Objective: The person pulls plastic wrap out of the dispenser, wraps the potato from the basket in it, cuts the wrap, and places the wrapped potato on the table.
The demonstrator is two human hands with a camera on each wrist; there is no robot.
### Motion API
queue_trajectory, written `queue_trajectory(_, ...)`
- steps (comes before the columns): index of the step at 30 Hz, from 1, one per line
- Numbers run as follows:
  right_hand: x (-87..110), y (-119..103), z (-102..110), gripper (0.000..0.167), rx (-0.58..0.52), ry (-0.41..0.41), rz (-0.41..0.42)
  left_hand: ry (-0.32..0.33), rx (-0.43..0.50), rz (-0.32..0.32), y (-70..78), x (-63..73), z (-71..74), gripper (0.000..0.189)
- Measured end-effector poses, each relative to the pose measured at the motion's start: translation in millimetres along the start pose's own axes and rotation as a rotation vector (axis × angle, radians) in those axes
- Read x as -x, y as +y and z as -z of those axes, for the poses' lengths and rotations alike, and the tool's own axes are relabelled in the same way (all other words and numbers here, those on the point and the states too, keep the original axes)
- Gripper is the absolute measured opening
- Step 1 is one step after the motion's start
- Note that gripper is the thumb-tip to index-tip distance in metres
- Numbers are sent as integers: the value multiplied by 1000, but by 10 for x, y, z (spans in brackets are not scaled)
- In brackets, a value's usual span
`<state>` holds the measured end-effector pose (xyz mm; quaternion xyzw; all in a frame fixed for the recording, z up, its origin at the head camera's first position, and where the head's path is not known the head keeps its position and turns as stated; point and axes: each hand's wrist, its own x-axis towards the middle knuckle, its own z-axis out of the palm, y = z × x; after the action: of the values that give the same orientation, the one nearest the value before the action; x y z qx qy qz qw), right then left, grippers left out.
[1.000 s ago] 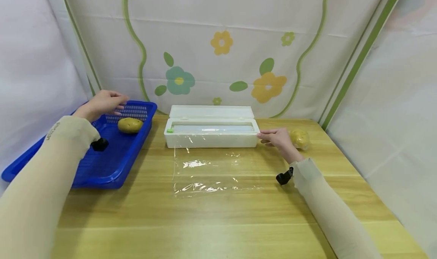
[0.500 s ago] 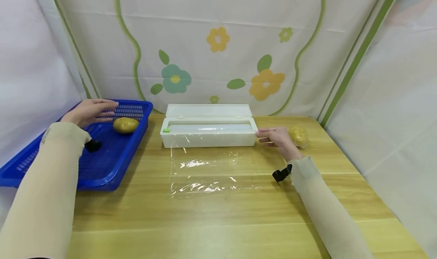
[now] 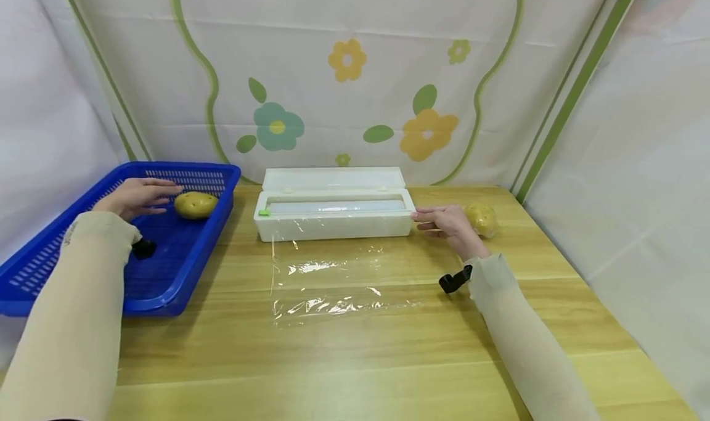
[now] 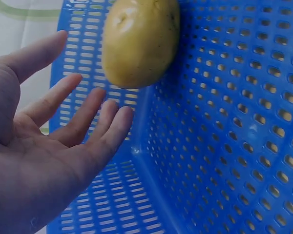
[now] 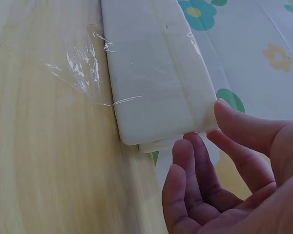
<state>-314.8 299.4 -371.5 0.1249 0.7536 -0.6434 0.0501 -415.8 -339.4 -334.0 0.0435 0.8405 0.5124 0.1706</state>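
Note:
My left hand (image 3: 137,198) reaches over the blue basket (image 3: 172,301), fingers spread and holding nothing. A bare potato (image 3: 196,205) lies in the basket just beyond the fingertips; the left wrist view shows the potato (image 4: 140,44) apart from the hand (image 4: 63,131). My right hand (image 3: 448,227) touches the right end of a white cling film box (image 3: 333,227) with extended fingers. In the right wrist view, thumb and fingertips meet the corner of the box (image 5: 156,97). Its lid (image 3: 333,179) stands raised at the back, a film roll (image 3: 335,206) inside.
A sheet of clear cling film (image 3: 333,285) stretches from the box's front over the wooden table (image 3: 355,371). Behind my right hand sits a film-wrapped potato (image 3: 481,219). A flowered white curtain (image 3: 222,51) closes off the back, with white sheets at both sides.
My left hand has lowered into the basket, nearer the potato, and its fingers have spread. The right hand stays at the box's end. The head view has shifted slightly.

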Motion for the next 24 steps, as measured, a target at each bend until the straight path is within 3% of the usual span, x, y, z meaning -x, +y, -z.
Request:
queue_trajectory(8,-19,16,3,45,-12,2,-3,-22,27,22,-11,-45,-65,81)
queue_trajectory(16,-9,17,-4,47,-20,-3,-18,-12,-11,19,-120,-83,-60,78)
queue_trajectory(24,-17,16,8,45,-23,-7,-17,-15,-137,36,-117,-96,-94,81)
